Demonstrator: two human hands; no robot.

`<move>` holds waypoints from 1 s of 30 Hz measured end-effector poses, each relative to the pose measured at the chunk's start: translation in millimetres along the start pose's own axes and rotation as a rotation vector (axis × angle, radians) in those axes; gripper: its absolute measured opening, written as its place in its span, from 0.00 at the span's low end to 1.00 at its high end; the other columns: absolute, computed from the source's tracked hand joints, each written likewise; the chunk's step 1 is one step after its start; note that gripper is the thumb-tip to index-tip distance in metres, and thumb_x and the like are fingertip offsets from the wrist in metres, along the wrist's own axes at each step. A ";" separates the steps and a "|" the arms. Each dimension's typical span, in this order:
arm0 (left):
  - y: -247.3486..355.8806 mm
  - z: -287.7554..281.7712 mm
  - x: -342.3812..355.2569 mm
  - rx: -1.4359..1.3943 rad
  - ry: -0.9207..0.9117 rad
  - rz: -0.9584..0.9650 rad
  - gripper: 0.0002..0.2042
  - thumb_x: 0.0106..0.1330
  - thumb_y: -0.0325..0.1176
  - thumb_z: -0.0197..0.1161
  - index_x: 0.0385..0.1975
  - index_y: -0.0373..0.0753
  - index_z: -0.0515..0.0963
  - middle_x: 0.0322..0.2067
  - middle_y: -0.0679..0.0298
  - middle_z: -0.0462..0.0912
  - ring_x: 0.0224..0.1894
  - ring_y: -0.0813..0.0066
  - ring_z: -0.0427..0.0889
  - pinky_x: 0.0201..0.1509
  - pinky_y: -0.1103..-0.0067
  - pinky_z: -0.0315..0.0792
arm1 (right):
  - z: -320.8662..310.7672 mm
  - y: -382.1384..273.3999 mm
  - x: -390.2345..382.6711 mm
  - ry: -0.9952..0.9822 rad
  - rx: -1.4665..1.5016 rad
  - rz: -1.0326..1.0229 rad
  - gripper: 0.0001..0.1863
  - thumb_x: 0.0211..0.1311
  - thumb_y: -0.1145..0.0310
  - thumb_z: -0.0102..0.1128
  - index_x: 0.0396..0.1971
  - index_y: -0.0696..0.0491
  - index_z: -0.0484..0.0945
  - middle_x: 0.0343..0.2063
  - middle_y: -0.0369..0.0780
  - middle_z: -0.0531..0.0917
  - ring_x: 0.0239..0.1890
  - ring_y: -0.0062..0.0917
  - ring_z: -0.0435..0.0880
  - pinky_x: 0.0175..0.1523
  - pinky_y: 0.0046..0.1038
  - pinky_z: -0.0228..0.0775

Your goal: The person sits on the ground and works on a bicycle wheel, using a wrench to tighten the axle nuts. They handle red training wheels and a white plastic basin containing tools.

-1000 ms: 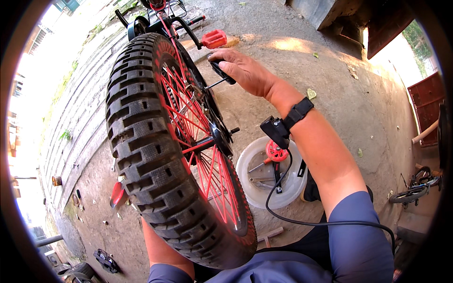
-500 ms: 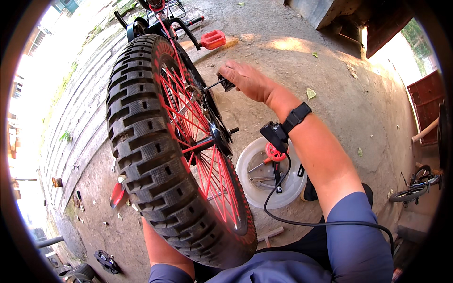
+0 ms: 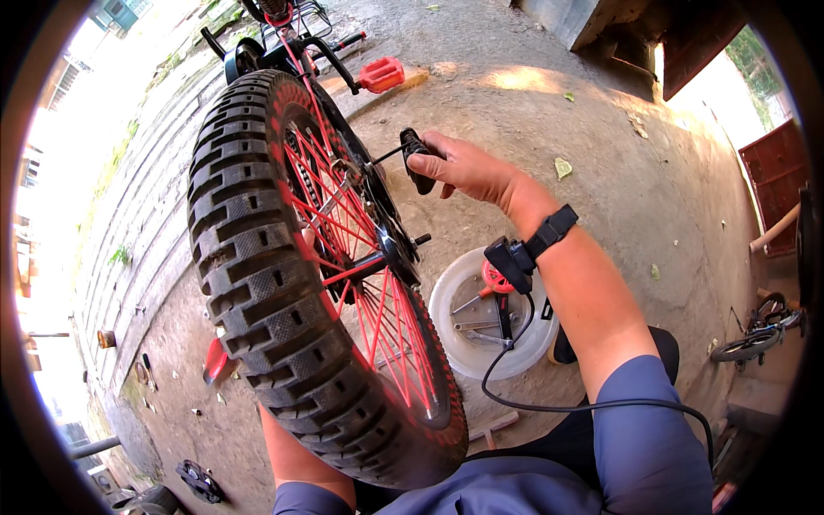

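Observation:
A small bicycle with red spokes stands before me, its thick knobby black tire (image 3: 257, 283) nearest. My right hand (image 3: 459, 163) is closed on the black grip of a hex key (image 3: 418, 163), thumb lying along it. The tool's thin shaft sticks out crosswise and reaches the frame beside the black chain guard, above the hub (image 3: 369, 264); its tip is hard to make out. My left forearm (image 3: 305, 451) passes behind the tire on the left. That hand is mostly hidden by the wheel; only a bit of skin shows between the spokes.
A round translucent tray (image 3: 446, 352) with wrenches and a small red wheel on a black bracket sits on the ground at right. A cable (image 3: 549, 403) hangs from my right wrist. The red pedal (image 3: 382, 75) juts out ahead. A loose black pedal (image 3: 199, 482) lies at lower left.
My right hand has shifted slightly right and down and turned, so more of the hex key's black grip shows. A bit of skin now appears between the spokes.

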State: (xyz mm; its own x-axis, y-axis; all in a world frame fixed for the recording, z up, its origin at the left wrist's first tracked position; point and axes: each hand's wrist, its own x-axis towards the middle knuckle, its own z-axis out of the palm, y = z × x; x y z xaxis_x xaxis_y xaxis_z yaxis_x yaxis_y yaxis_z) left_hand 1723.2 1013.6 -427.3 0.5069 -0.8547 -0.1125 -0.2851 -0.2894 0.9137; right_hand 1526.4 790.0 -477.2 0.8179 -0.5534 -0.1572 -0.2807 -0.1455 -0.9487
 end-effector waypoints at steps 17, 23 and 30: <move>-5.5 1.3 -0.8 0.010 -0.005 0.063 0.11 0.77 0.40 0.53 0.43 0.37 0.71 0.20 0.71 0.71 0.18 0.85 0.66 0.21 0.84 0.61 | 7.5 -52.0 -32.5 0.060 0.391 0.269 0.31 0.67 0.35 0.49 0.42 0.52 0.77 0.17 0.38 0.80 0.09 0.17 0.73 0.12 0.18 0.52; -1.2 -0.6 -4.1 0.040 -0.001 0.023 0.11 0.77 0.40 0.53 0.42 0.37 0.71 0.20 0.71 0.71 0.18 0.85 0.66 0.21 0.84 0.61 | 7.4 -51.8 -48.4 0.029 0.342 0.091 0.47 0.65 0.50 0.62 0.75 0.51 0.45 0.27 0.40 0.83 0.17 0.18 0.78 0.20 0.18 0.63; -1.6 -1.3 -0.3 0.018 -0.027 -0.011 0.11 0.78 0.39 0.52 0.42 0.38 0.71 0.20 0.72 0.71 0.18 0.85 0.66 0.21 0.84 0.61 | 9.7 -38.1 -53.9 -0.039 0.162 -0.206 0.55 0.54 0.78 0.70 0.77 0.42 0.43 0.36 0.38 0.84 0.32 0.23 0.82 0.39 0.29 0.77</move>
State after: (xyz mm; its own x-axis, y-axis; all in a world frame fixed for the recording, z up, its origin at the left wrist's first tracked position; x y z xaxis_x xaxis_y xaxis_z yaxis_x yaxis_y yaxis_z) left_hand 1724.6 1014.9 -428.2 0.4876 -0.8628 -0.1332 -0.2944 -0.3061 0.9053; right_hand 1497.9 833.4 -435.2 0.8692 -0.4931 0.0368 -0.0246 -0.1174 -0.9928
